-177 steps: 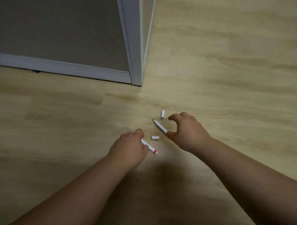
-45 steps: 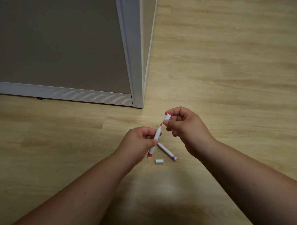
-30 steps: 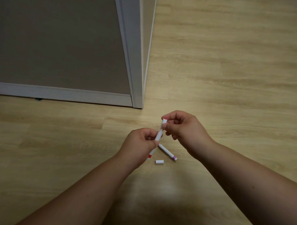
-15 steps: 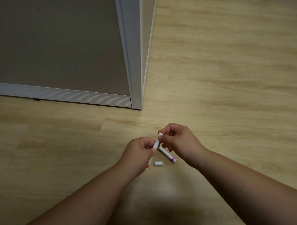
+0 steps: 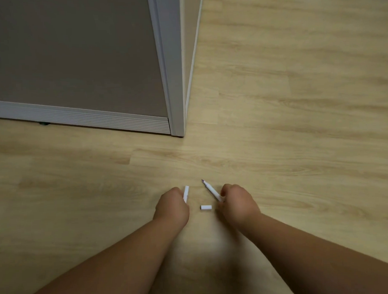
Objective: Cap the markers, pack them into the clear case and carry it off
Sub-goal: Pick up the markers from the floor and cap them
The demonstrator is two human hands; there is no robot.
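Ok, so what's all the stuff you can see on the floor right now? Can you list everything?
capped marker: one, white, held in the left hand, its end sticking out
uncapped marker: one, white with a dark tip, held in the right hand, tip pointing away
loose cap: one, white, on the floor between the hands
partition: one, grey-brown panel with a pale grey frame, standing upper left
floor: light wood planks
clear case: not in view
left hand: one, gripping the capped marker
right hand: one, gripping the uncapped marker

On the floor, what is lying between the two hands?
In the head view, one loose white cap lies on the wooden floor between the left hand and the right hand, touching neither.
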